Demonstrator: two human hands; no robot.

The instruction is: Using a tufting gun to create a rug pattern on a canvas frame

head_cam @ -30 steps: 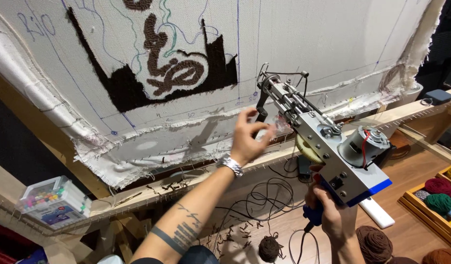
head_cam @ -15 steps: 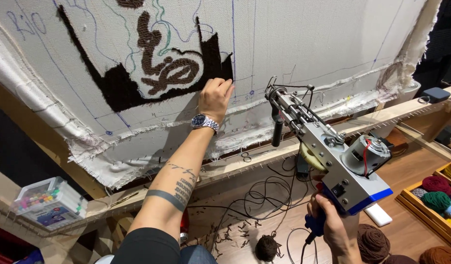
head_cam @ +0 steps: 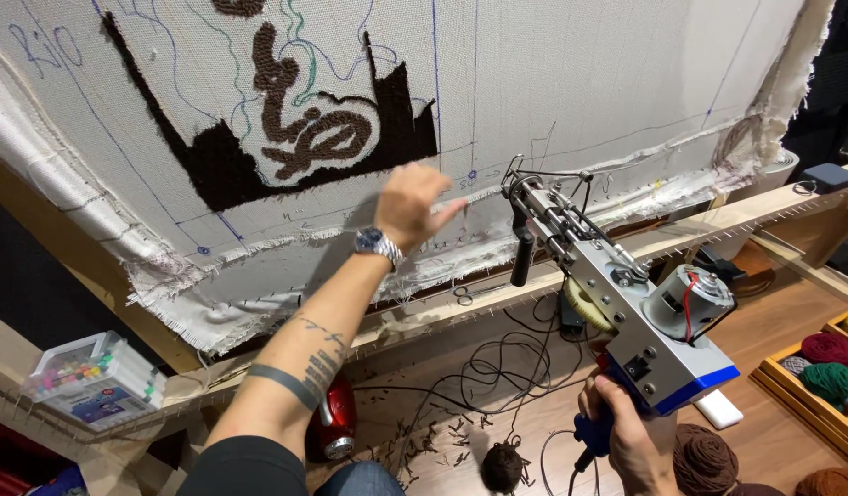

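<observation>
A white cloth (head_cam: 580,83) is stretched on a wooden frame (head_cam: 718,225), with a black and brown tufted patch (head_cam: 305,138) and drawn lines on it. My left hand (head_cam: 410,204), with a wristwatch, is raised in front of the cloth just below the patch, fingers loosely curled and one finger stretched right; it holds nothing. My right hand (head_cam: 631,441) grips the blue handle of a grey tufting gun (head_cam: 617,303). The gun's needle end points up at the cloth, close to my left hand's fingertips.
A clear box of coloured markers (head_cam: 98,381) sits on the frame's lower left. Yarn balls (head_cam: 828,363) lie in a wooden tray at right, more brown yarn (head_cam: 704,459) on the floor. A red object (head_cam: 332,422) and black cables lie below the frame.
My left hand rose from beside the gun to the cloth near the black patch, then dropped slightly and pulled back from it. The gun stayed roughly in place.
</observation>
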